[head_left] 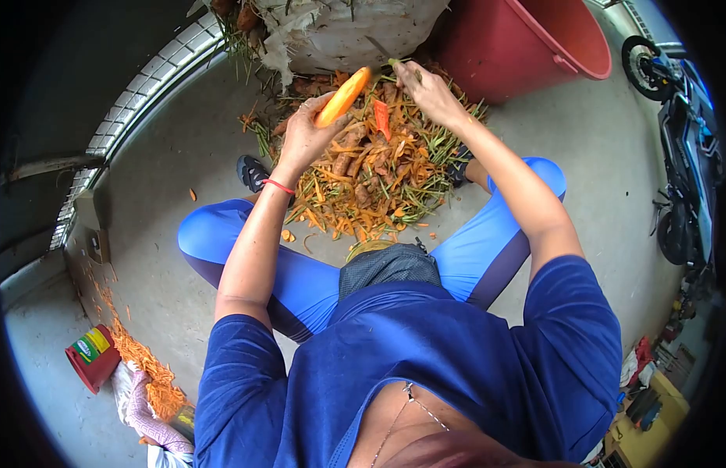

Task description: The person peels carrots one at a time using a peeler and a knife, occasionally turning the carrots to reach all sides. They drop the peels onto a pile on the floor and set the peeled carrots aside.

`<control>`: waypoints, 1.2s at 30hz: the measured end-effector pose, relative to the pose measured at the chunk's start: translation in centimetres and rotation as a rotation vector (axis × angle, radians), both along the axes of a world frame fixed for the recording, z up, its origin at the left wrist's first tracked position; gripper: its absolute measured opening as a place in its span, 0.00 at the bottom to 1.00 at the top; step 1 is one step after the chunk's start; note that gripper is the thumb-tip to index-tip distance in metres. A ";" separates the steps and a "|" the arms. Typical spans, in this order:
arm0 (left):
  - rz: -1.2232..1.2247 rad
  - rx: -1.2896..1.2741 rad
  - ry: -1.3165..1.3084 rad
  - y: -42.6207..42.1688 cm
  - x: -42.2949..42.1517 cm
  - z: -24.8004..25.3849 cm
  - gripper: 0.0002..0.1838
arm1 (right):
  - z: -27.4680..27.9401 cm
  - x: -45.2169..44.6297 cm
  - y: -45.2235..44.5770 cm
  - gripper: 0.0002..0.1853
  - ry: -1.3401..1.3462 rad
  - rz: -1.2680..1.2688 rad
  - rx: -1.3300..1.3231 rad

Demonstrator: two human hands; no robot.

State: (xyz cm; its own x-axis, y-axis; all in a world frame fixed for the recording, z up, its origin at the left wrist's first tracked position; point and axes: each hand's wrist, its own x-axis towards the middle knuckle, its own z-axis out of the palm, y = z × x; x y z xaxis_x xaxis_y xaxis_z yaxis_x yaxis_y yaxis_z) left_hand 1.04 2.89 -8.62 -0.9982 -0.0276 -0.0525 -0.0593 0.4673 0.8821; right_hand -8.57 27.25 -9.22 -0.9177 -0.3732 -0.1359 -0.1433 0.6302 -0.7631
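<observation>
My left hand [307,136] is wrapped round a peeled orange carrot [344,97], which tilts up to the right. My right hand [431,95] grips a knife [378,47], its narrow blade pointing up and left, apart from the carrot. Part of the knife's handle is hidden by my fingers. Beneath both hands lies a heap of peelings and green stalks [355,187], with several unpeeled brownish roots among them. A bright orange-red flat piece [381,118] rests on the heap; I cannot tell what it is.
A large red tub [511,58] stands beyond my right hand, beside a whitish sack [355,35]. A motorbike [683,148] is at the far right. At the lower left are a small red bucket [94,366] and a strip of orange shreds [156,374].
</observation>
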 end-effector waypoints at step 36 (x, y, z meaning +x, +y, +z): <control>-0.269 1.291 -0.269 2.8 -0.8 5.2 0.33 | 2.8 0.2 1.0 0.19 -0.147 0.276 -0.852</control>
